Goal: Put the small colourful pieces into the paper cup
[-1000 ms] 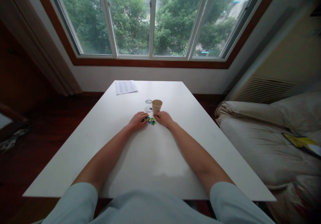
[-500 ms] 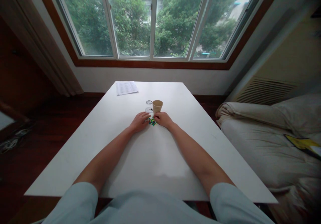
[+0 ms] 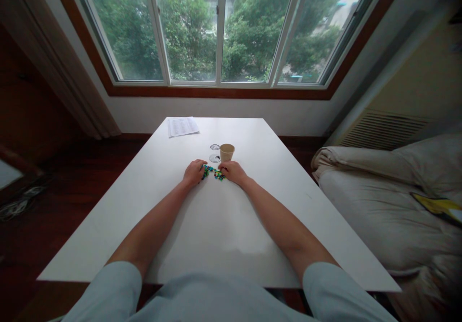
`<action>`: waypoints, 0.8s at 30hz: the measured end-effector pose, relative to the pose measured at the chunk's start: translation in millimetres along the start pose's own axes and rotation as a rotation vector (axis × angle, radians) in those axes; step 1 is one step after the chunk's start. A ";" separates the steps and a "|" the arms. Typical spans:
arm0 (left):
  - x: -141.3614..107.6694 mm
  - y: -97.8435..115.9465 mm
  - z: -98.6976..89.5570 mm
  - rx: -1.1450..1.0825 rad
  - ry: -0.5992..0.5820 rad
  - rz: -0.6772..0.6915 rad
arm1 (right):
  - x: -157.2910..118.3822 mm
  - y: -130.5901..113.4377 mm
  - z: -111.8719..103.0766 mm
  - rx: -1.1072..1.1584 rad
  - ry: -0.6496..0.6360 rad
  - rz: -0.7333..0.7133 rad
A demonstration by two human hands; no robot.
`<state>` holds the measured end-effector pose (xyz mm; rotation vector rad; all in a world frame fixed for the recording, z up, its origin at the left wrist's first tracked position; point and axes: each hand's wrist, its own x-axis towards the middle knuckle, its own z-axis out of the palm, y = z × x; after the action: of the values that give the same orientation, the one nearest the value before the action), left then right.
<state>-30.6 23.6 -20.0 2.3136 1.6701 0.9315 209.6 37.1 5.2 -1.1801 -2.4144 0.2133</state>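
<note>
Small beads in green, blue and other colours (image 3: 219, 175) lie on the white table (image 3: 231, 225), spread from between my hands toward the left. My left hand (image 3: 195, 172) rests at the left edge of the beads, its fingers curled; whether it grips any is too small to tell. At the right side of the beads is my right hand (image 3: 233, 172), fingers bent together near the table, their tips partly hidden. A tan paper cup (image 3: 227, 152) stands upright just behind my right hand. Left of the cup lie two clear round pieces (image 3: 214, 158) with dark marks.
Printed sheets of paper (image 3: 183, 126) lie at the table's far left corner. Beyond the table is a wide window (image 3: 220, 33). A sofa with a pale cover (image 3: 378, 201) stands on the right, and a curtain (image 3: 68, 67) hangs at the left.
My left hand has moved left, away from my right hand, and more beads now show, spread out toward it. The right hand has shifted only slightly left. The cup stays in place.
</note>
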 end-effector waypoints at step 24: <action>2.6 -2.8 -9.4 -0.083 -0.092 -0.017 | -2.1 -6.1 3.2 -0.111 -0.021 0.133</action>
<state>-37.6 24.7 -12.7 2.2493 1.5821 0.8608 204.9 31.8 3.6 -1.3965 -2.3941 0.1341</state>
